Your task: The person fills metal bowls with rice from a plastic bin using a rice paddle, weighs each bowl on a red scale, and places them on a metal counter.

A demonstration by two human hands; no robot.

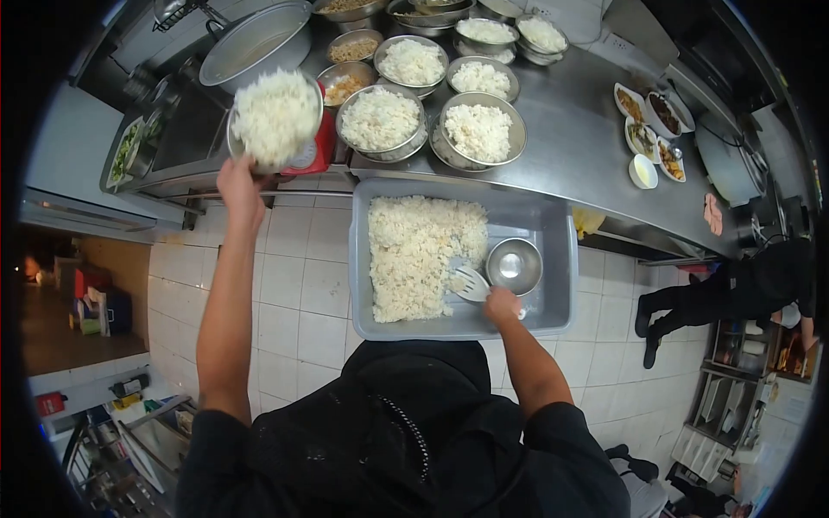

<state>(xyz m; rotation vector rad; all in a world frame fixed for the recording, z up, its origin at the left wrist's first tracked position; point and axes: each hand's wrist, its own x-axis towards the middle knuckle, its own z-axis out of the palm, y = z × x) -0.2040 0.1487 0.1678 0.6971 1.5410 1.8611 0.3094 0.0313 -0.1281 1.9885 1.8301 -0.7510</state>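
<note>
My left hand (pixel 239 186) is closed on the near side of a metal bowl (pixel 231 141) heaped with white rice (pixel 276 116). That bowl is beside and partly over a red kitchen scale (pixel 321 151) at the counter edge. My right hand (pixel 501 306) grips the handle of a white slotted spatula (pixel 471 283), whose head lies in the grey plastic tub (pixel 553 207). Loose rice (pixel 419 259) fills the left part of the tub. An empty metal bowl (pixel 515 266) sits inside it, right beside the spatula.
Several metal bowls of rice (pixel 480 134) stand along the steel counter (pixel 566 129). A large metal pot (pixel 259 47) is at the back left. Small white dishes of food (pixel 641 138) sit farther right. Another person (pixel 760 281) stands at the right.
</note>
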